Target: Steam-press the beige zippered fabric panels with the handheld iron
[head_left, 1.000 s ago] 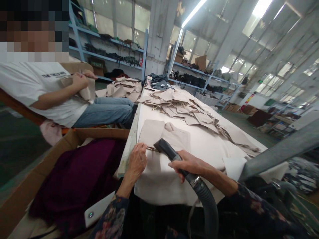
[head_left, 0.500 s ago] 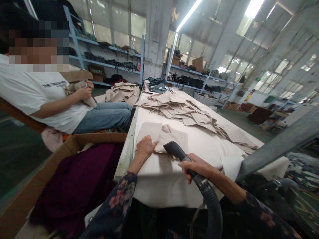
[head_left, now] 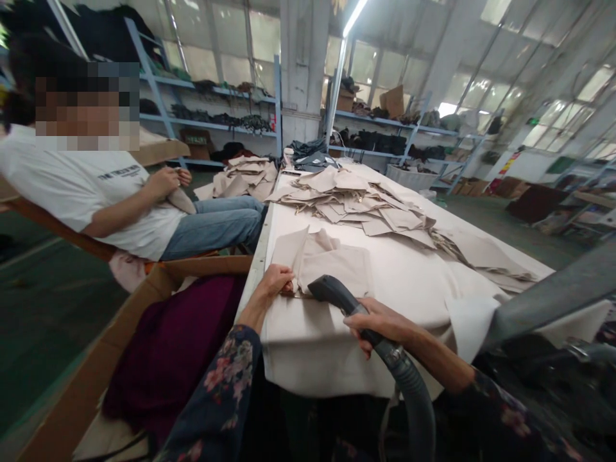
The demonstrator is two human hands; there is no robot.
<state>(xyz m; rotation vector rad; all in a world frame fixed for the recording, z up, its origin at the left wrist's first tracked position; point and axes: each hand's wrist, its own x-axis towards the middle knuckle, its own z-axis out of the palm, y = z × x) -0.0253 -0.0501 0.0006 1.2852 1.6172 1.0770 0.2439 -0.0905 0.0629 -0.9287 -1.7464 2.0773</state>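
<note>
A beige fabric piece (head_left: 337,263) lies near the front left of the cloth-covered table (head_left: 327,346), one flap raised at its left side. My left hand (head_left: 279,280) is closed on the piece's lower left edge. Wrapped round a black hose nozzle (head_left: 334,293), my right hand (head_left: 378,321) keeps the nozzle's tip at the front edge of the piece. The ribbed hose runs down from there to the bottom of the view.
Beyond the piece is a heap of beige pieces (head_left: 356,199). A cardboard box (head_left: 120,327) with purple cloth (head_left: 178,333) stands left of the table. A seated person (head_left: 120,199) holds beige fabric. A metal post (head_left: 553,295) slants at right.
My left hand has gone from lying over the fabric to pinching its left edge, and a flap there has risen. The view has shifted slightly; the nozzle remains in my right hand.
</note>
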